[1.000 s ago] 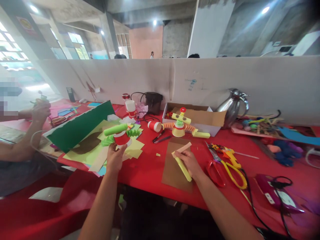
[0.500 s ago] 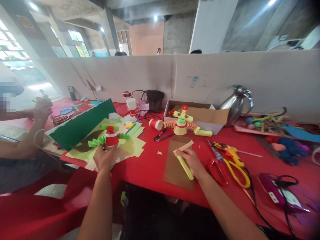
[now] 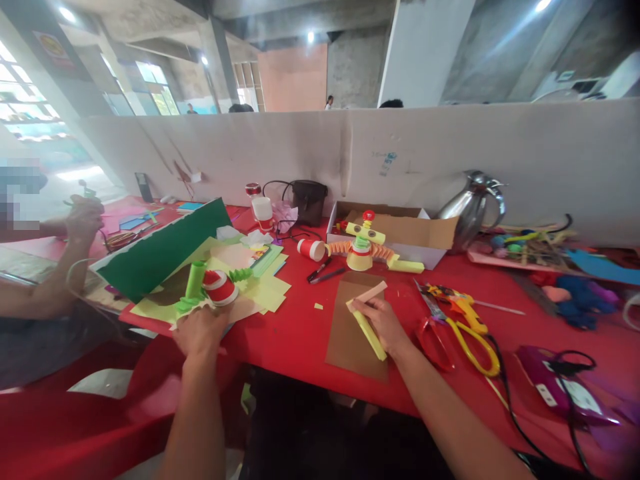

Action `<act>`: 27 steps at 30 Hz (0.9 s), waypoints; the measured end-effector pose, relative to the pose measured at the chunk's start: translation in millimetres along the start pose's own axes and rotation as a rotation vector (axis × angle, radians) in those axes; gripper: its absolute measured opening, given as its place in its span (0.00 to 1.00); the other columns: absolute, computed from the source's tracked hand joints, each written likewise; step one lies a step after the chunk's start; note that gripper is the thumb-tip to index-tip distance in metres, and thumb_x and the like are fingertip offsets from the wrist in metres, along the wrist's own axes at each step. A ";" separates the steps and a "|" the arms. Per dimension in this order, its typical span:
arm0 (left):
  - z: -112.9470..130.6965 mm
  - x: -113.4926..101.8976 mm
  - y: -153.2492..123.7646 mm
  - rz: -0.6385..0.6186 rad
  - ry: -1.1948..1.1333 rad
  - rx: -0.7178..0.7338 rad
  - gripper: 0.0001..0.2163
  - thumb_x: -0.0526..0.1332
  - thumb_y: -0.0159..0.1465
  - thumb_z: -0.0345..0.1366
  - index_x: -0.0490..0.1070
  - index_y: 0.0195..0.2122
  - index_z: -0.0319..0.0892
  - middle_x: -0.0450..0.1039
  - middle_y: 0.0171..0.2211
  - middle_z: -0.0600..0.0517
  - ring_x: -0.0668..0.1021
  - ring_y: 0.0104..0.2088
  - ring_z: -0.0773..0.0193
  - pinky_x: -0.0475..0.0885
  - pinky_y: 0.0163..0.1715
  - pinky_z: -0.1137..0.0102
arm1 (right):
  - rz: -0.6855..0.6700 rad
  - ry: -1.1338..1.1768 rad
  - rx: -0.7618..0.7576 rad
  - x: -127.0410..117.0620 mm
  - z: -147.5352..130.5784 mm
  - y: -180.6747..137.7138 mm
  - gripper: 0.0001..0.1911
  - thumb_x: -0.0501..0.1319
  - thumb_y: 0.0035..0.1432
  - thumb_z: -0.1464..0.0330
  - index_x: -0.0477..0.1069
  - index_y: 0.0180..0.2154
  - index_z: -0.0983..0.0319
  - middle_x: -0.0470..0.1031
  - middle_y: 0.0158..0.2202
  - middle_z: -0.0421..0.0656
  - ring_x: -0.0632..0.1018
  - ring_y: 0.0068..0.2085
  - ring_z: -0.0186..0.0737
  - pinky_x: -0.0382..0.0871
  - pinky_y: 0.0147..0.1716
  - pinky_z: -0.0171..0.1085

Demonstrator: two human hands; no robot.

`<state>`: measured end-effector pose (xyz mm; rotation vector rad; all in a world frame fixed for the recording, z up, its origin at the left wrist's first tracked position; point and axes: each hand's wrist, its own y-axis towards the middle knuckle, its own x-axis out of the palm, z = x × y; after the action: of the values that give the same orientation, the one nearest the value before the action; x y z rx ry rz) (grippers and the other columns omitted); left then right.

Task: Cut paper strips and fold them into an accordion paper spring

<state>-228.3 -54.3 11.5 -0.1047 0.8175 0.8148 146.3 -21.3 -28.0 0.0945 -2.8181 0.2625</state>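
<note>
My left hand (image 3: 201, 328) is closed at the near side of a red-and-white paper cup figure (image 3: 221, 288), which leans over to the left. A light green paper roll (image 3: 195, 280) stands at its left end, and pleated green paper arms (image 3: 241, 275) stick out from it. The fingertips are partly hidden. My right hand (image 3: 379, 321) pinches two paper strips where they meet at an angle, one peach (image 3: 371, 292) and one yellow (image 3: 371, 337). It rests over a brown sheet (image 3: 343, 327) on the red table.
A finished-looking paper cup figure (image 3: 361, 253) stands before a white box (image 3: 425, 257). Scissors (image 3: 473, 343), a yellow glue gun (image 3: 470, 313) and a purple device (image 3: 565, 387) lie to the right. A green board (image 3: 170, 250) and paper sheets (image 3: 270, 290) are at left; a co-worker's hand (image 3: 83, 217) is beyond.
My left hand has turned the cup figure from upright to tilted, so its green roll now points upward at the left. My right hand and the strips have stayed put.
</note>
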 end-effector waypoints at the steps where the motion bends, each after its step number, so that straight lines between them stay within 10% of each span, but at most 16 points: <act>1: 3.7 -5.3 -7.0 0.002 0.125 -0.007 0.21 0.67 0.42 0.56 0.66 0.17 0.43 0.74 0.34 0.33 0.66 0.51 0.24 0.58 0.46 0.39 | 0.004 0.006 -0.001 0.1 -0.3 -0.2 0.18 0.73 0.41 0.57 0.78 0.31 0.62 0.79 0.28 0.43 0.76 0.29 0.41 0.66 0.30 0.38; 6: 52.9 1.6 -69.5 -0.176 0.003 0.219 0.11 0.64 0.53 0.48 0.77 0.25 0.47 0.76 0.28 0.44 0.76 0.36 0.44 0.67 0.39 0.55 | -0.020 0.004 -0.008 5.4 -7.6 -4.9 0.18 0.74 0.39 0.56 0.79 0.30 0.61 0.79 0.27 0.41 0.75 0.28 0.39 0.65 0.29 0.36; 12: 123.3 93.1 -141.7 -0.713 -0.710 0.356 0.16 0.66 0.55 0.44 0.79 0.44 0.45 0.80 0.38 0.46 0.79 0.34 0.56 0.71 0.35 0.67 | -0.068 -0.174 -0.129 8.7 -14.9 -7.2 0.21 0.72 0.40 0.52 0.80 0.31 0.62 0.80 0.31 0.43 0.76 0.32 0.42 0.66 0.35 0.38; 17: 148.2 138.4 -150.8 -0.838 -0.902 0.184 0.16 0.67 0.54 0.45 0.80 0.39 0.41 0.81 0.34 0.47 0.79 0.35 0.56 0.72 0.36 0.67 | 0.092 -0.078 -0.141 0.4 -13.4 -0.5 0.21 0.72 0.40 0.53 0.80 0.32 0.61 0.80 0.30 0.43 0.77 0.31 0.44 0.67 0.34 0.40; 27: 148.0 146.1 -140.9 -0.957 -1.108 -0.050 0.16 0.73 0.46 0.41 0.81 0.35 0.39 0.81 0.34 0.46 0.80 0.35 0.57 0.72 0.41 0.64 | 0.158 0.044 -0.161 3.7 -9.4 -0.4 0.17 0.73 0.40 0.56 0.79 0.30 0.60 0.79 0.28 0.42 0.76 0.29 0.43 0.68 0.32 0.40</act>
<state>17.0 -8.0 -15.6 -0.0604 -0.3351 -0.0916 145.7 -20.0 -18.0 -0.1687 -2.7936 0.0705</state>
